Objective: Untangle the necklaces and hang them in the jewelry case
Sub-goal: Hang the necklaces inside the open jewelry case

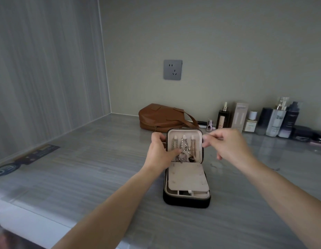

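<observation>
A small black jewelry case [186, 200] with a beige lining stands open on the grey counter, its lid [197, 133] upright. Several silver chain necklaces [183, 146] hang from the pegs inside the lid. Their lower ends bunch together in a tangle near the hinge. My left hand [158, 150] grips the lid's left edge, thumb reaching across onto the chains. My right hand [226, 142] is blurred at the lid's top right corner, thumb and fingers pinched on that edge. The tray in the case's base shows a beige flap and small compartments.
A brown leather bag [161, 116] lies behind the case. Several cosmetic bottles and boxes [274, 119] line the back wall to the right. A wall socket [172, 69] sits above. A dark strip [30, 157] lies on the counter at far left.
</observation>
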Demonstrator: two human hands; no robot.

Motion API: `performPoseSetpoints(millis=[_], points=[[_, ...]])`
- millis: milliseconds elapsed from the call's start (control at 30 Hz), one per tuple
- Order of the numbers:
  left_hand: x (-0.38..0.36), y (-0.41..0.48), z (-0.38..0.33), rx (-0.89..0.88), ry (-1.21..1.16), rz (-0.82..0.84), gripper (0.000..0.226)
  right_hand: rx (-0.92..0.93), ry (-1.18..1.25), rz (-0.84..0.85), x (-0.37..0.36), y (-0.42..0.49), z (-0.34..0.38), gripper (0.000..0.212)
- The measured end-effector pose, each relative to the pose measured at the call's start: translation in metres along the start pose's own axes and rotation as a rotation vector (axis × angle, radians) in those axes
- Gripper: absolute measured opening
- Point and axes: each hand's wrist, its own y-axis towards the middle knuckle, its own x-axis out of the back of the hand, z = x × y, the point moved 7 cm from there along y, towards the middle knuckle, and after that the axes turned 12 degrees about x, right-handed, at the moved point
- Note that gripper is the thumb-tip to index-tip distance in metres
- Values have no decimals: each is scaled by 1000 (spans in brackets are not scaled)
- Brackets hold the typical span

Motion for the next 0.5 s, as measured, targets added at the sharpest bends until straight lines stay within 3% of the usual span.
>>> performPoseSetpoints(millis=[167,333,400,500], points=[[1,-2,-2,-10,30,-5,54,-81,-47,-114,55,-10,-36,14],[6,-1,4,34,-93,-21,54,-235,-202,-188,117,-23,-104,17],[7,2,6,28,-176,-34,52,-331,-276,-107,124,-31,-133,17],[8,3,5,11,-250,-48,47,-348,-347,153,102,-41,-155,8]])
